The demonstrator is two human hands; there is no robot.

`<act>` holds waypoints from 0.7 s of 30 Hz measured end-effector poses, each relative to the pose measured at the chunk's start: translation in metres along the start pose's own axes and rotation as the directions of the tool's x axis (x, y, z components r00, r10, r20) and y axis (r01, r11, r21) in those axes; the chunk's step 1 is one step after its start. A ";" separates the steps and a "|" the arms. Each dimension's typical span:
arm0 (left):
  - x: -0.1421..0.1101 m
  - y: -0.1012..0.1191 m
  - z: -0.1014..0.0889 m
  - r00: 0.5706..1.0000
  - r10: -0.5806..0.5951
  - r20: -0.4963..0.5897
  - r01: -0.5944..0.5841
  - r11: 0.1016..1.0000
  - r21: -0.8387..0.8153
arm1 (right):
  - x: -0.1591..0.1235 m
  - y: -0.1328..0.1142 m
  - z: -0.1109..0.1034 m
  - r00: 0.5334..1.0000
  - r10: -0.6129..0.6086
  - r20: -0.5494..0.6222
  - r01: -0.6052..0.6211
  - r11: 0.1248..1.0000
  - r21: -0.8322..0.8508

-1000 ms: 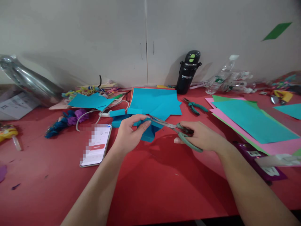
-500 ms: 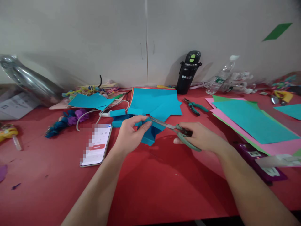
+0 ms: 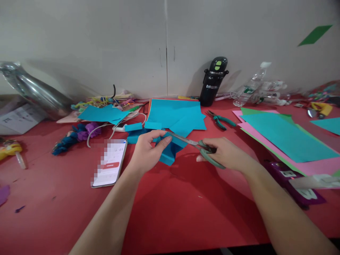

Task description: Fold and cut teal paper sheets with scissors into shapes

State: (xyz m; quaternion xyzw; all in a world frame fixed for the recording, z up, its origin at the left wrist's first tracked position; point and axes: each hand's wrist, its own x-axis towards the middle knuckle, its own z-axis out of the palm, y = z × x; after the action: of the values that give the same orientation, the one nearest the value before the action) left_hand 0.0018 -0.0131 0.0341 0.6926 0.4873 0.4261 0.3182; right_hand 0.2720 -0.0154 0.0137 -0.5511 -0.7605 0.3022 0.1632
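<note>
My left hand [image 3: 147,150] pinches a folded piece of blue paper [image 3: 170,152] above the red table [image 3: 170,209], thumb on top and fingers curled beneath. My right hand [image 3: 225,154] grips green-handled scissors [image 3: 198,147], fingers through the loops. The steel blades point left and reach into the blue paper right by my left fingertips. Behind the paper lie larger blue sheets [image 3: 175,113].
A phone [image 3: 110,163] lies left of my left hand, with a white cable behind it. Green pliers [image 3: 220,120], a black bottle [image 3: 214,81] and clear plastic bottles [image 3: 255,88] stand at the back. Stacked pink, green and blue sheets [image 3: 287,138] lie right. Crepe scraps [image 3: 77,136] sit left.
The scissors' blades have closed further into the blue paper. Both hands stay in nearly the same place.
</note>
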 end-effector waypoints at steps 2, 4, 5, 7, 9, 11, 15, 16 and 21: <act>0.000 -0.001 -0.001 1.000 -0.002 0.011 0.003 1.000 -0.018 | 0.001 0.000 0.001 1.000 0.011 0.000 -0.011 1.000 0.003; 0.000 -0.001 -0.001 1.000 -0.010 0.015 0.011 0.999 -0.030 | 0.001 -0.002 0.001 1.000 0.019 -0.009 -0.019 1.000 0.011; 0.000 0.000 -0.001 1.000 -0.018 0.016 0.019 0.999 -0.033 | 0.001 -0.004 0.001 1.000 0.015 -0.017 -0.014 0.999 0.031; 0.000 0.002 0.000 0.999 -0.045 0.020 0.046 0.998 -0.037 | 0.000 -0.008 0.000 0.999 -0.015 -0.030 0.018 0.995 0.101; 0.000 0.004 0.000 0.998 -0.066 0.021 0.067 0.997 -0.037 | -0.002 -0.013 -0.001 0.998 -0.060 -0.036 0.065 0.983 0.172; 0.000 0.006 0.000 0.998 -0.067 0.015 0.067 0.997 -0.032 | -0.004 -0.016 -0.002 0.995 -0.085 -0.048 0.093 0.977 0.190; 0.000 0.006 0.000 0.999 -0.039 0.014 0.039 0.999 -0.014 | -0.003 -0.012 -0.003 0.996 -0.060 -0.069 0.066 0.995 0.078; 0.000 0.005 0.000 0.999 -0.033 0.011 0.033 0.999 -0.007 | -0.003 -0.010 -0.003 0.997 -0.049 -0.062 0.052 0.998 0.044; 0.000 0.003 -0.002 1.000 -0.002 0.004 0.002 1.000 0.019 | -0.003 -0.003 -0.005 1.000 -0.030 -0.007 0.030 1.000 -0.005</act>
State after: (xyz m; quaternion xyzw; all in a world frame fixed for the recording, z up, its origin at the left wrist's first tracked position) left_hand 0.0017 -0.0138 0.0377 0.6959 0.4915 0.4198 0.3129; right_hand 0.2741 -0.0178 0.0198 -0.5411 -0.7688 0.2960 0.1693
